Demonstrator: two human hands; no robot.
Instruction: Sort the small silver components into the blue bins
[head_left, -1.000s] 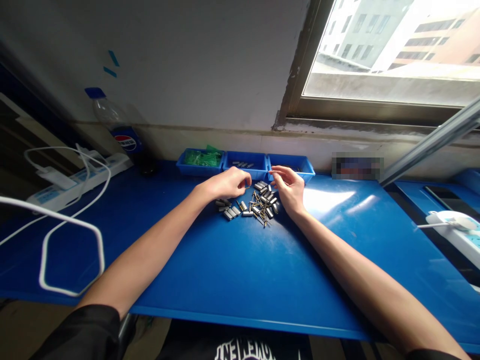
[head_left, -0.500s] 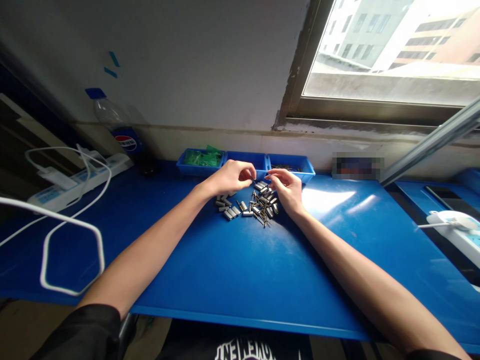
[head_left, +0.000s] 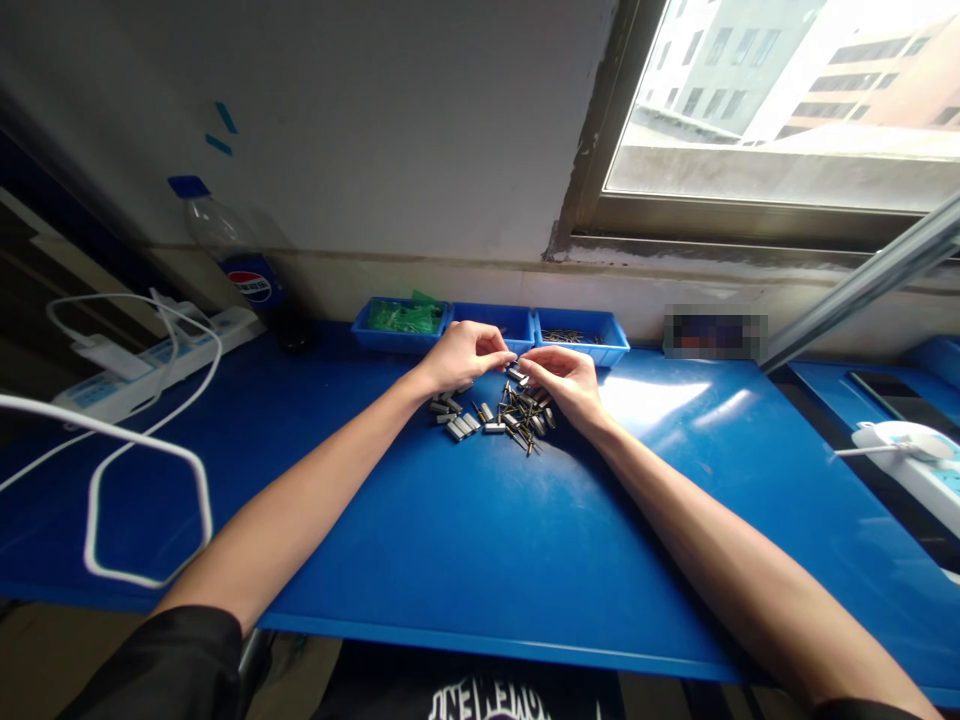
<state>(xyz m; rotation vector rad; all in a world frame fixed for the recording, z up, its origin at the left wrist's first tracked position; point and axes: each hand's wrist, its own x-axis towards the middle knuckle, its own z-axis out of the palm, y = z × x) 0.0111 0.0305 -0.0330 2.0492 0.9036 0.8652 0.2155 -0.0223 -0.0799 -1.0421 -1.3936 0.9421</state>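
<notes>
My left hand [head_left: 471, 357] and my right hand [head_left: 564, 378] meet fingertip to fingertip just in front of the blue bins. Both are pinched closed; whatever small piece lies between the fingertips is too little to make out. Under and in front of them on the blue table [head_left: 450, 530] spreads a pile of small silver cylinders [head_left: 463, 425] and thin brass-and-dark pins [head_left: 531, 440]. My right hand covers part of the pile's right side.
Three joined blue bins [head_left: 491, 345] stand against the wall, the left one with green plastic pieces [head_left: 405, 316], the right one with thin metal pins [head_left: 566, 336]. A cola bottle [head_left: 251, 275] and a white power strip [head_left: 142, 375] with a looped cable are at left. Another power strip [head_left: 911, 455] sits at right.
My two hands have come closer together, so their fingertips now meet. My right hand has moved slightly left, with its fingers lower and straighter.
</notes>
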